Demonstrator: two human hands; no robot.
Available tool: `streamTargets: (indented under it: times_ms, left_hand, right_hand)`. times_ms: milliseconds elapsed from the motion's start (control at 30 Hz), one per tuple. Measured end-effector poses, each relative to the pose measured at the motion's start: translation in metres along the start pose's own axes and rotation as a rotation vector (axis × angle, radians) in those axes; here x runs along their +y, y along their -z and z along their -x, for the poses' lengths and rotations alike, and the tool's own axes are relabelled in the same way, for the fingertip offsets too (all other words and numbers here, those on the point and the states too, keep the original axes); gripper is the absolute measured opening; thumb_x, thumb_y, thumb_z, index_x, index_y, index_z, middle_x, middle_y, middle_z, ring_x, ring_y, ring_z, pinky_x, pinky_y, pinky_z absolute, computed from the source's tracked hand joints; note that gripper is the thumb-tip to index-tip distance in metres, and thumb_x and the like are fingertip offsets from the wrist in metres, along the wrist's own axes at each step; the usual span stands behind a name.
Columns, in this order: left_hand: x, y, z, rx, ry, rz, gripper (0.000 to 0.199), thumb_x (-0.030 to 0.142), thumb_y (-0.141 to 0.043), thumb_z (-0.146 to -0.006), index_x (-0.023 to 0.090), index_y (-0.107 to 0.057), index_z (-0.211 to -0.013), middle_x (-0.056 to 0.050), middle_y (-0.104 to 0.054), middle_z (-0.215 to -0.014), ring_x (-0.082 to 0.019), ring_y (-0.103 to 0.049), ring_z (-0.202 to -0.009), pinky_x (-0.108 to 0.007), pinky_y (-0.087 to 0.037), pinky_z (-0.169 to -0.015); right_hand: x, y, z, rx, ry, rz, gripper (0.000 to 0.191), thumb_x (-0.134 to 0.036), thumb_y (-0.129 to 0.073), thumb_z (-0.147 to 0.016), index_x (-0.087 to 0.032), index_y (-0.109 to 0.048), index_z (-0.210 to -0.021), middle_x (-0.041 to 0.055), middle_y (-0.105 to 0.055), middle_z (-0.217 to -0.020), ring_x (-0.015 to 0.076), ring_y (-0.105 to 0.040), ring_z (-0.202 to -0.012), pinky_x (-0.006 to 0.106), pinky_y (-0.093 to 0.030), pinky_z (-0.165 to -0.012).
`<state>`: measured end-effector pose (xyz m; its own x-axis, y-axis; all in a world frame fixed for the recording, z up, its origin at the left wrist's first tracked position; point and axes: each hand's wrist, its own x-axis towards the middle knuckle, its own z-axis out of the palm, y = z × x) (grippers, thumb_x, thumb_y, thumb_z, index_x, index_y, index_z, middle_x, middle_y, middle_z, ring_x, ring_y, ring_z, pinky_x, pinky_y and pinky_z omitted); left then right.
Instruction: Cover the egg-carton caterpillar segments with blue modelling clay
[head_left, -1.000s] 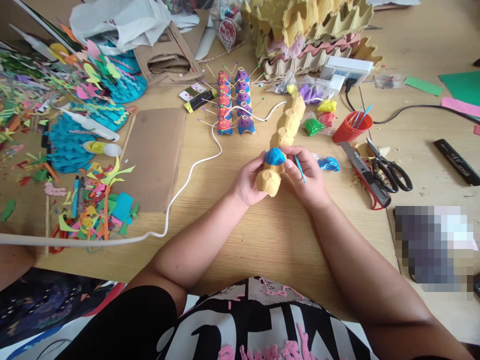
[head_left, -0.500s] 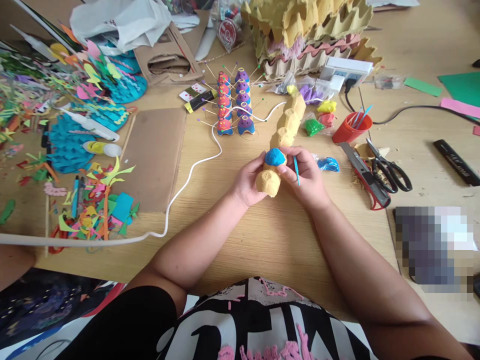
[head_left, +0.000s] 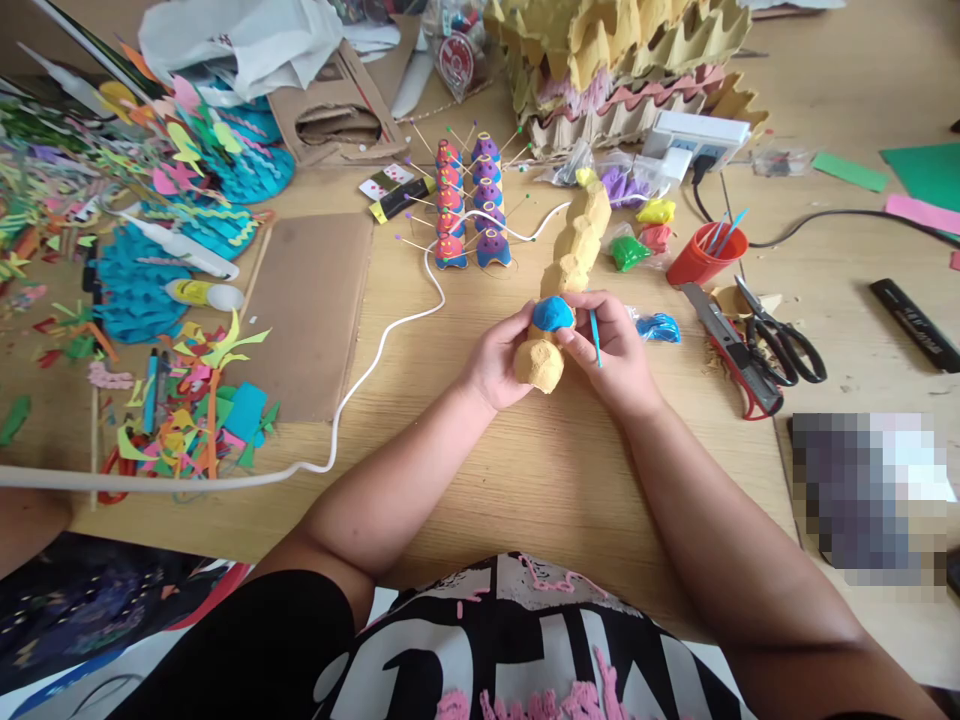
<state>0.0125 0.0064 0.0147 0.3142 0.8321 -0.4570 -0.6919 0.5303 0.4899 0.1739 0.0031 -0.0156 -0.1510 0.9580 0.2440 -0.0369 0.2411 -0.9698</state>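
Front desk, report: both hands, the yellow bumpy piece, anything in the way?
Left hand gripping yellow bumpy piece. Right hand holding blue stick. Blue covering on one bump. White cable left of both hands, not between them.

The cup (head_left: 697,268) stands on the table (head_left: 465,480) with sticks (head_left: 721,235) in it. Behind it is the power strip (head_left: 697,138). In front lie the utility knife (head_left: 736,355) and scissors (head_left: 780,338). Left of it are clay bags (head_left: 628,252), then the cardboard sheet (head_left: 307,320) farther left. The egg-carton strip (head_left: 540,365), in the left hand (head_left: 496,365), is left and nearer.
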Motion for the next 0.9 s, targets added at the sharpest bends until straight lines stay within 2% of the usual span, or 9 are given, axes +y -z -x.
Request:
streamTargets:
  times_ms: [133, 300, 400, 567, 800, 900]
  left_hand:
    - [-0.0021, 0.0004, 0.0007, -0.006, -0.05, -0.05, 0.023, 0.037, -0.073, -0.107, 0.021, -0.077, -0.091, -0.001, -0.083, -0.089, -0.017, -0.082, -0.086, -0.025, -0.065, -0.08]
    - [-0.0031, 0.0015, 0.0013, -0.039, -0.096, -0.091, 0.025, 0.04, -0.075, -0.106, 0.021, -0.076, -0.088, 0.0, -0.081, -0.084, -0.014, -0.078, -0.076, -0.024, -0.062, -0.072]
    - [-0.0032, 0.0024, 0.0013, -0.052, -0.116, -0.13, 0.028, 0.042, -0.076, -0.105, 0.02, -0.076, -0.088, -0.001, -0.081, -0.083, -0.013, -0.076, -0.073, -0.023, -0.059, -0.069]
    - [-0.0041, 0.0033, 0.0001, -0.049, -0.15, -0.18, 0.032, 0.044, -0.079, -0.103, 0.019, -0.076, -0.084, -0.002, -0.08, -0.082, -0.013, -0.077, -0.072, -0.023, -0.058, -0.072]
    - [-0.0054, 0.0023, 0.0012, -0.002, -0.214, -0.21, 0.035, 0.04, -0.082, -0.101, 0.02, -0.071, -0.075, 0.0, -0.077, -0.075, -0.012, -0.075, -0.068, -0.023, -0.056, -0.069]
    - [-0.007, 0.0027, 0.0017, 0.009, -0.233, -0.228, 0.032, 0.04, -0.087, -0.096, 0.02, -0.073, -0.075, 0.001, -0.078, -0.075, -0.013, -0.077, -0.07, -0.023, -0.057, -0.07]
  right_hand:
    - [0.002, 0.0021, -0.0016, 0.08, 0.087, 0.165, 0.061, -0.074, -0.092, -0.08, -0.031, -0.071, -0.117, 0.0017, -0.063, -0.101, 0.0218, -0.06, -0.091, 0.042, -0.059, -0.091]
    - [0.0, 0.0049, -0.0043, 0.101, 0.189, 0.277, 0.06, -0.071, -0.094, -0.08, -0.032, -0.074, -0.12, 0.0034, -0.064, -0.102, 0.0255, -0.062, -0.096, 0.047, -0.058, -0.097]
    - [-0.0029, 0.0057, -0.0038, 0.08, 0.211, 0.318, 0.059, -0.072, -0.094, -0.08, -0.032, -0.075, -0.121, 0.0034, -0.065, -0.099, 0.0247, -0.061, -0.09, 0.047, -0.059, -0.093]
    - [-0.0026, 0.0053, -0.0027, 0.096, 0.249, 0.349, 0.056, -0.072, -0.094, -0.08, -0.034, -0.077, -0.117, 0.0035, -0.065, -0.096, 0.0244, -0.06, -0.086, 0.046, -0.058, -0.085]
    - [0.0023, 0.0076, -0.0054, 0.057, 0.188, 0.286, 0.06, -0.077, -0.09, -0.08, -0.033, -0.076, -0.118, 0.0026, -0.064, -0.098, 0.0234, -0.06, -0.087, 0.043, -0.055, -0.085]
    - [-0.0006, 0.0077, -0.0044, 0.055, 0.166, 0.294, 0.058, -0.074, -0.092, -0.08, -0.032, -0.075, -0.114, 0.0021, -0.065, -0.098, 0.0231, -0.06, -0.088, 0.043, -0.055, -0.087]
